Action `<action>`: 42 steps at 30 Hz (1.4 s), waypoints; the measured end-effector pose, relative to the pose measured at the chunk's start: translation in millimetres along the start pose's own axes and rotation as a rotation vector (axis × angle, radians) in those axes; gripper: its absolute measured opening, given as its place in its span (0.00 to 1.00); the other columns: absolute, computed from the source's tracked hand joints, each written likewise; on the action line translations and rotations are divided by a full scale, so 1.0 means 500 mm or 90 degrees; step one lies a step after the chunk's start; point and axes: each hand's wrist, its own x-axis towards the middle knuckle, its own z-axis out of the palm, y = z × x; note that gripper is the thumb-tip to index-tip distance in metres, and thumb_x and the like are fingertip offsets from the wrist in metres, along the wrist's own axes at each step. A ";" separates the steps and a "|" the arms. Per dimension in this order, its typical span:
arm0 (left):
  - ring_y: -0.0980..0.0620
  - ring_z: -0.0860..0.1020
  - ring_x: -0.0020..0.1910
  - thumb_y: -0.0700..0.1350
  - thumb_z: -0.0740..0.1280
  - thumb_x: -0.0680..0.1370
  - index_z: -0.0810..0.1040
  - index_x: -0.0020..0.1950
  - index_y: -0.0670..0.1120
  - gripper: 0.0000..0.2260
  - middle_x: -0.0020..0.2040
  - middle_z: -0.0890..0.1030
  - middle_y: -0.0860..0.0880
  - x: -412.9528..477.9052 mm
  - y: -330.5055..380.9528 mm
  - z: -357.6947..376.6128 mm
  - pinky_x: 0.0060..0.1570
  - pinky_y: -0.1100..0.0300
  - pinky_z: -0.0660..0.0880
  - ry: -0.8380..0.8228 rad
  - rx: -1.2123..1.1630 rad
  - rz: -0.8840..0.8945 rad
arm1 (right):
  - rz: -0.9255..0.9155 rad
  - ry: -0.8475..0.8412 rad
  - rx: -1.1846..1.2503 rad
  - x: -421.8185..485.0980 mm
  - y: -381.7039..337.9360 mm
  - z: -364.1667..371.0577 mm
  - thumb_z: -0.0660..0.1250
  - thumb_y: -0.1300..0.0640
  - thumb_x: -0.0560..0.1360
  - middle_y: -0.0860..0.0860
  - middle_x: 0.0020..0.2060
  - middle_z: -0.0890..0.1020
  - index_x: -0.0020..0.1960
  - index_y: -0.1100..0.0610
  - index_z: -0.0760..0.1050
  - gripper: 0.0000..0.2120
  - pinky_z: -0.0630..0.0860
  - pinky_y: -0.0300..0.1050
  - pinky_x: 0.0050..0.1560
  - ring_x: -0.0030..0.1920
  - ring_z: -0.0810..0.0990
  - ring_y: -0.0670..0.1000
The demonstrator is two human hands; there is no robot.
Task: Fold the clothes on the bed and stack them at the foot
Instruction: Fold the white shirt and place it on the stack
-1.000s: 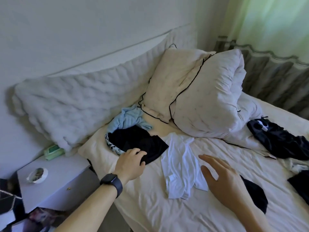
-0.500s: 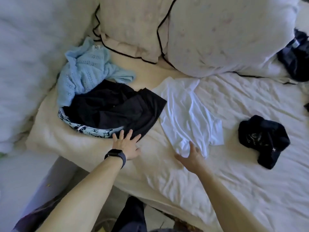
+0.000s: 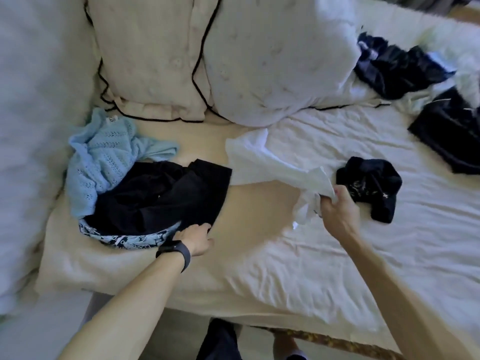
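Two-handed, early gathering step: gripping a bunched end of the white shirt (image 3: 254, 157) in the right hand (image 3: 337, 211), partly raised off the bed (image 3: 285, 268), resting the left hand (image 3: 196, 236) flat-fingered on the black garment (image 3: 166, 196); next, likely spreading the shirt flat for folding.

1. The white shirt (image 3: 262, 157) is crumpled. One end lies on the bed (image 3: 259, 268). The other end is bunched up and lifted in the grip of the right hand (image 3: 337, 211).
2. The black garment (image 3: 166, 193) lies in a loose heap. The left hand (image 3: 194, 236) rests at its near edge.
3. The light blue knit top (image 3: 104, 162) is crumpled and touches the far side of the black heap.
4. A blue and white patterned cloth (image 3: 130, 239) peeks out from under the black heap.
5. A small black bundle (image 3: 371, 185) lies balled up just beside the right hand.
6. Two more dark clothes (image 3: 397, 68) lie unfolded at the far right.
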 end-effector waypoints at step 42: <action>0.49 0.86 0.39 0.49 0.70 0.78 0.81 0.44 0.46 0.07 0.40 0.86 0.48 -0.994 0.660 -0.535 0.39 0.60 0.75 0.493 -0.446 0.562 | -0.318 0.014 0.365 -0.266 -0.326 -0.860 0.71 0.54 0.79 0.48 0.63 0.77 0.79 0.50 0.62 0.32 0.75 0.52 0.67 0.64 0.78 0.54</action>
